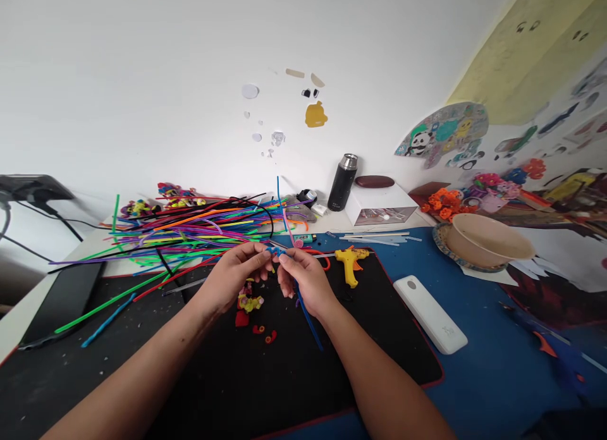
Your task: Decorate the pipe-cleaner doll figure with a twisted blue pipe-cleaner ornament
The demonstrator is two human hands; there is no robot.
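Observation:
Both thumbs and forefingers pinch a blue pipe cleaner (310, 321) above the black mat. My left hand (244, 266) is closed on its twisted part, and my right hand (303, 277) grips it just alongside. One length of the pipe cleaner hangs below my right hand; another blue strand (279, 196) rises behind the fingers, and I cannot tell if it is the same piece. Under my hands lie a small yellow fuzzy figure (251, 302), a red block-like piece (241, 318) and two small red curled pieces (270, 336).
A heap of coloured pipe cleaners (199, 231) spreads across the back left. A yellow glue gun (349, 263) lies right of my hands, near glue sticks (389, 239). Behind stand a black flask (342, 182) and a white box (382, 203). Farther right are a white case (429, 313) and a bowl (493, 238).

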